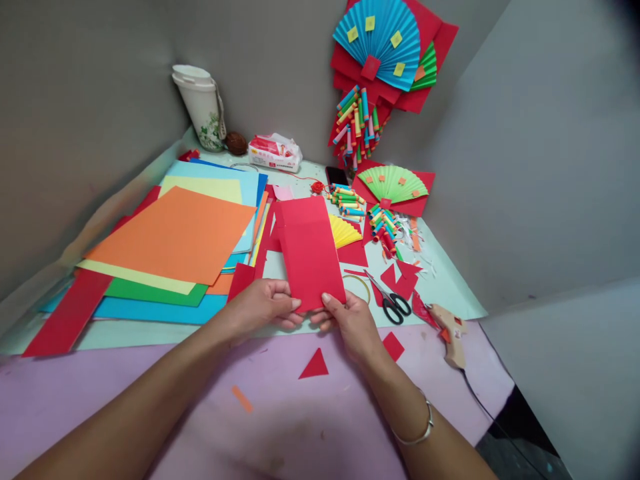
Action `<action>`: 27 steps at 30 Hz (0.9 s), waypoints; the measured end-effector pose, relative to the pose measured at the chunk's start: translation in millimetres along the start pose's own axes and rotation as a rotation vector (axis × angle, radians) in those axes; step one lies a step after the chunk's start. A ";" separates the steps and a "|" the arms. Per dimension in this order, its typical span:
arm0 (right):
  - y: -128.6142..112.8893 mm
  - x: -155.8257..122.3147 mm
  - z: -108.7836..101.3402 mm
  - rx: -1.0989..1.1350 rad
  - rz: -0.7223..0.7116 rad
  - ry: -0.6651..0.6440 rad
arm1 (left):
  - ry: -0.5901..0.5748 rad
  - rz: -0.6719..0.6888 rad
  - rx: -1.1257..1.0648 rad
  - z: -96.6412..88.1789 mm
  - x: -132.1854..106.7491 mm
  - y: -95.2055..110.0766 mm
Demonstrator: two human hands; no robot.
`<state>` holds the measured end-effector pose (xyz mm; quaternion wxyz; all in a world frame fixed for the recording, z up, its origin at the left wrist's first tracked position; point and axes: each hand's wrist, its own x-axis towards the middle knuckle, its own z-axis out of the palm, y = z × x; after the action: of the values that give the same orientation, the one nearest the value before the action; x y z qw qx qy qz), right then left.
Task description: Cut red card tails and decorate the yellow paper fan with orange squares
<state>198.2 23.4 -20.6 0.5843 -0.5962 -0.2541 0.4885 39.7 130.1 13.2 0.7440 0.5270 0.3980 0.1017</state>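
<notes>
A long red sheet of card (311,257) with a crease across its far end is held up over the table. My left hand (265,303) pinches its near left corner between thumb and fingers. At the near right corner my right hand (347,317) grips it, thumb on top and fingers underneath. Just past the card lies a yellow folded paper fan (345,230), partly covered. Black-handled scissors (395,305) rest right of my right hand, beside a thin ring (363,283) and red paper scraps (400,280).
Coloured paper sheets (175,233) are piled on the left. Behind stand a white cup (200,110) and a tissue pack (275,153). A corded glue gun (453,333) lies right. Paper rolls (347,200) and a green fan (393,183) lie farther back; a blue fan (380,47) hangs on the wall.
</notes>
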 end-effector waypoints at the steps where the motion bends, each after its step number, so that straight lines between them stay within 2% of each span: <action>1: 0.2 -0.2 0.0 -0.007 -0.004 -0.006 | 0.012 0.007 0.030 0.3 0.5 -0.1; 7: -1.7 -0.8 -0.2 0.006 -0.005 -0.031 | 0.057 0.084 0.125 -2.4 2.8 0.3; 11: -2.1 -1.4 1.4 0.014 0.010 -0.056 | 0.095 0.137 0.111 -3.9 2.1 1.0; 13: -0.2 -2.4 4.7 0.019 0.026 -0.083 | 0.083 0.165 0.013 -4.5 2.1 1.2; 16: 0.1 -5.1 9.2 0.001 0.051 -0.174 | 0.049 0.190 -0.252 -6.2 3.0 2.5; 19: -10.9 -9.3 0.5 -0.175 0.020 -0.234 | 0.077 0.199 -0.452 -8.5 3.3 6.1; 21: -22.6 -12.6 -17.6 -0.430 -0.102 -0.115 | 0.102 0.192 -0.526 -9.7 2.6 9.1; 24: -32.8 -17.9 -56.7 -0.944 -0.346 0.290 | 0.118 0.180 -0.578 -10.4 1.4 12.1; 25: -32.3 -19.6 -69.5 -1.102 -0.395 0.368 | 0.113 0.177 -0.583 -10.4 1.3 12.5; 27: -26.6 -22.4 -90.3 -1.346 -0.391 0.434 | 0.106 0.178 -0.587 -10.6 1.8 12.5</action>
<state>275.9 -31.7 -3.5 0.2050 -0.8532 -0.4793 -0.0157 36.8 143.8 21.8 0.8307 0.3164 0.3422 0.3046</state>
